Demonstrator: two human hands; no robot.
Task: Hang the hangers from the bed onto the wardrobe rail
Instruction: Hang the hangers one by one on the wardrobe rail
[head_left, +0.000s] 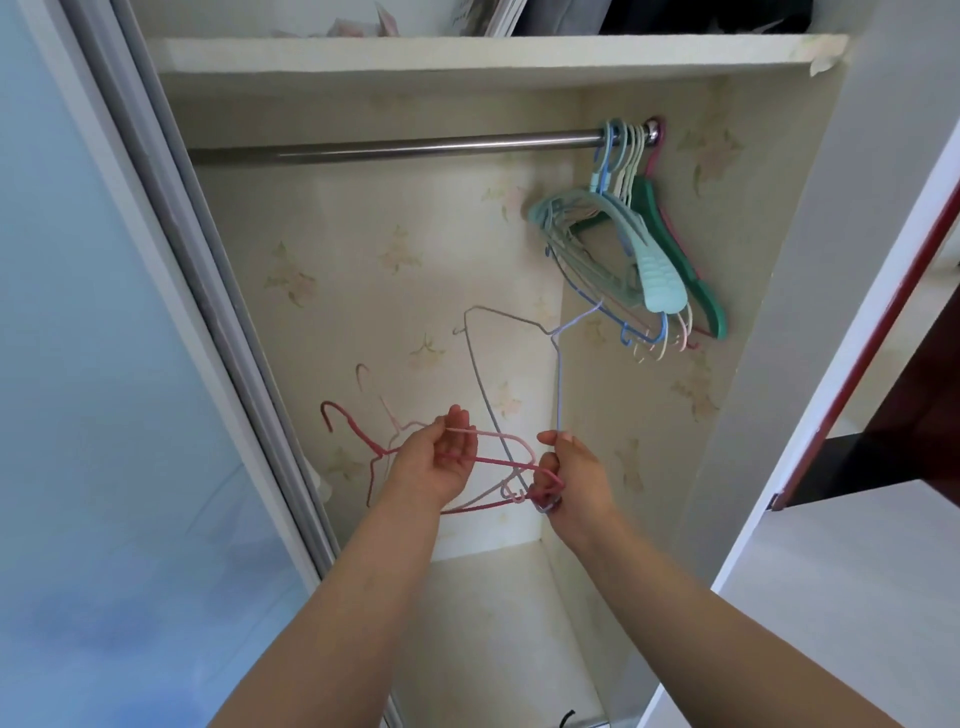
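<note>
A steel wardrobe rail (395, 148) runs across the open wardrobe. At its right end hangs a bunch of several plastic hangers (636, 249), blue, mint, cream, green and pink. Below the rail I hold thin wire hangers in both hands. My left hand (441, 460) grips a dark pink hanger (353, 428) and a pale pink hanger (488, 436). My right hand (571, 473) pinches the rod of a lilac-grey hanger (560, 384) that stands upright, and the pink hangers' ends tangle at its fingers.
A white shelf (467, 54) sits above the rail with folded items on it. A frosted sliding door (104, 389) stands at the left, a white panel and a dark red-edged board (883, 364) at the right. Floral paper lines the wardrobe back.
</note>
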